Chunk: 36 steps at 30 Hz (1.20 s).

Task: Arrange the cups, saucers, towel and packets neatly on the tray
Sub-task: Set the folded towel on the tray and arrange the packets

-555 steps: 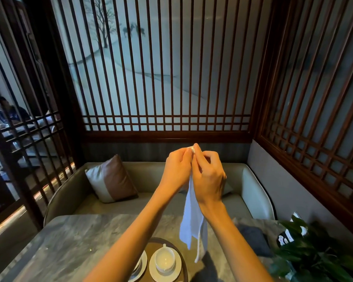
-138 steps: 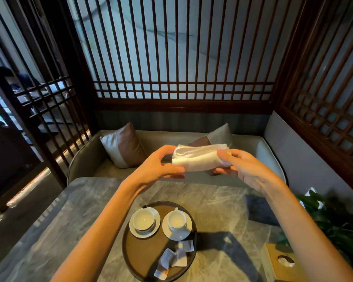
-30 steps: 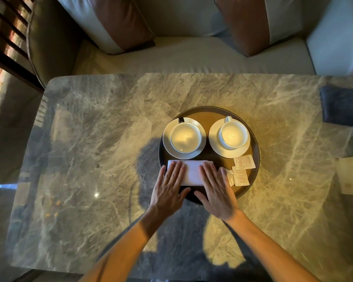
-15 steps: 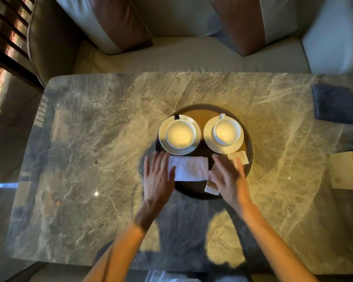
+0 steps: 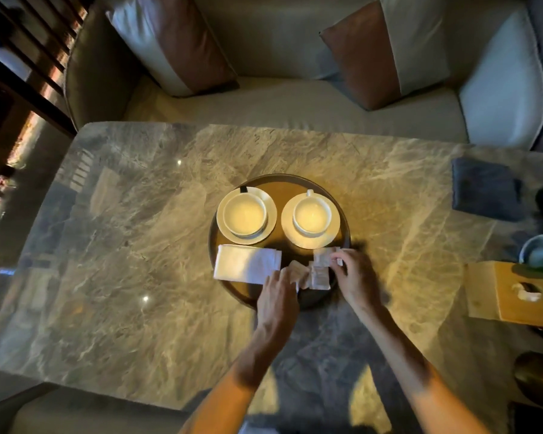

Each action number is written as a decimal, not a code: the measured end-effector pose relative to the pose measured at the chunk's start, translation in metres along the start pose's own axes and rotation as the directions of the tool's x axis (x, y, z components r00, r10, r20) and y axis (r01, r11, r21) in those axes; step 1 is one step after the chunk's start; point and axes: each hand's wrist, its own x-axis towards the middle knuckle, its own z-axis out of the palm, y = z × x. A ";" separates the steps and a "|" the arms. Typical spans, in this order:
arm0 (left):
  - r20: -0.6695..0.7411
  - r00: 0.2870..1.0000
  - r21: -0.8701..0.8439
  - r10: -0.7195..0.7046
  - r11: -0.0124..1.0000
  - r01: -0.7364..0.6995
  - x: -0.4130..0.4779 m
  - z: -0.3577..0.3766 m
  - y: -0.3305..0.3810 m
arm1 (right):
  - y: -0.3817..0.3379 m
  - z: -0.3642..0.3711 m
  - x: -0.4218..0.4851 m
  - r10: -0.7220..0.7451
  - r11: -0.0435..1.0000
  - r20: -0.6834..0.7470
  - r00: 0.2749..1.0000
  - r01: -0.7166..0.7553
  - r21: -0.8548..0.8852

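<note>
Marble table, tray (image 5: 342,220) mid: towel (image 5: 246,267) squared at its left edge, both hands (image 5: 279,296) (image 5: 356,277) seemingly pinching packets (image 5: 318,270) to line them up

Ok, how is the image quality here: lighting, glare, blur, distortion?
Head view: warm pool of light on the round brown tray, corners dim; both white cups glare out; glints on the grey marble table; left hand and right hand slightly blurred over the small paper packets; wide-angle bending at the edges.
</note>
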 end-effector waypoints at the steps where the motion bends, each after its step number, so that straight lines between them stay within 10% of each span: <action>1: 0.021 1.000 0.007 -0.009 1.000 0.009 0.003 0.009 0.011 | 0.001 0.002 0.005 -0.038 0.999 0.039 0.999 0.039 -0.012; 14: 0.034 0.966 0.236 -0.258 0.941 0.243 0.006 0.079 0.040 | 0.019 0.012 0.015 -0.186 0.885 0.457 0.870 0.350 -0.306; 36: -0.055 0.996 0.406 -0.064 0.911 0.080 0.001 0.067 0.002 | 0.002 0.022 0.024 -0.147 0.853 0.633 0.760 0.422 -0.308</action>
